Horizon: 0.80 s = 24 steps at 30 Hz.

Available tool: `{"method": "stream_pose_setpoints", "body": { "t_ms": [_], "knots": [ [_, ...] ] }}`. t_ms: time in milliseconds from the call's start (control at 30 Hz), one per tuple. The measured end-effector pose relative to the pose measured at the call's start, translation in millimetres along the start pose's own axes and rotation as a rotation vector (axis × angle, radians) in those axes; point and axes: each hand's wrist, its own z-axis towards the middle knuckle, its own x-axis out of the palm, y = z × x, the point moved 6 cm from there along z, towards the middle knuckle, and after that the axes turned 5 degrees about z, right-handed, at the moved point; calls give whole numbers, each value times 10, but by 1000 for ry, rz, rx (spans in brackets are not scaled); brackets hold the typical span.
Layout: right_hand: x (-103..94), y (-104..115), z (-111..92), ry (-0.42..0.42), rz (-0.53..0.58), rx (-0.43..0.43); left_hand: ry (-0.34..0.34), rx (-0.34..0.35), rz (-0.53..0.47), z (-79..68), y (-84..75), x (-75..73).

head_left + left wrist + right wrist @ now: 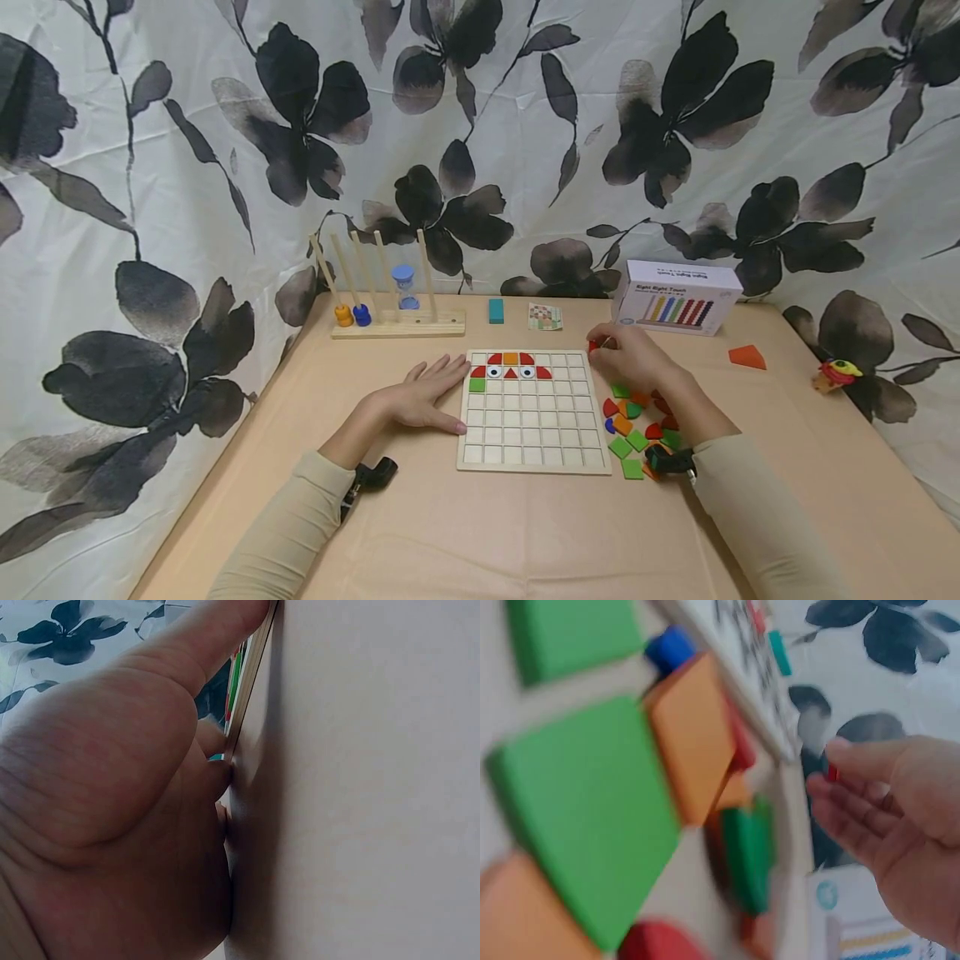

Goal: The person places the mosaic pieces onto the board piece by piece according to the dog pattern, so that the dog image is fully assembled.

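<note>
A white grid board (532, 433) lies flat on the table, with red, orange, green and eye-marked tiles set in its upper left squares. My left hand (423, 398) rests on the table with fingers spread, touching the board's left edge; the left wrist view shows the palm and thumb against that edge. Off the board's upper right corner, my right hand (633, 358) pinches a small red tile (832, 772) between thumb and fingertips. Loose green (620, 447), red and orange tiles lie in a pile beneath the right forearm, partly hidden by it.
Behind the board stand a wooden peg rack (397, 325) with a blue sand timer (405, 287), a teal block (496, 311) and a patterned card (544, 317). A white box (675, 297), an orange piece (747, 357) and a small colourful toy (836, 375) are at the right.
</note>
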Motion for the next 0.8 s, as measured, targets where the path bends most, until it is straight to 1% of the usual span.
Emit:
{"method": "stream_pose_setpoints", "body": {
  "t_ms": [100, 167, 333, 400, 467, 533, 633, 800],
  "knots": [
    [10, 213, 7, -10, 61, -50, -2, 3, -2, -5, 6, -2],
    [56, 355, 42, 3, 113, -98, -2, 1, -2, -5, 13, -2],
    [302, 675, 150, 70, 237, -190, -2, -4, -3, -11, 26, 8],
    [426, 810, 184, 98, 253, -220, -2, -5, -3, -12, 24, 8],
    [555, 925, 225, 117, 231, -245, -2, -5, -3, -12, 21, 7],
    [682, 1035, 267, 139, 193, -277, -3, -2, -1, -11, 14, 3],
    [851, 1161, 319, 160, 130, -302, -5, 3, -3, -11, 3, -3],
    [1032, 1291, 359, 185, 42, -346, -4, 8, -3, -13, -13, -9]
  ]
}}
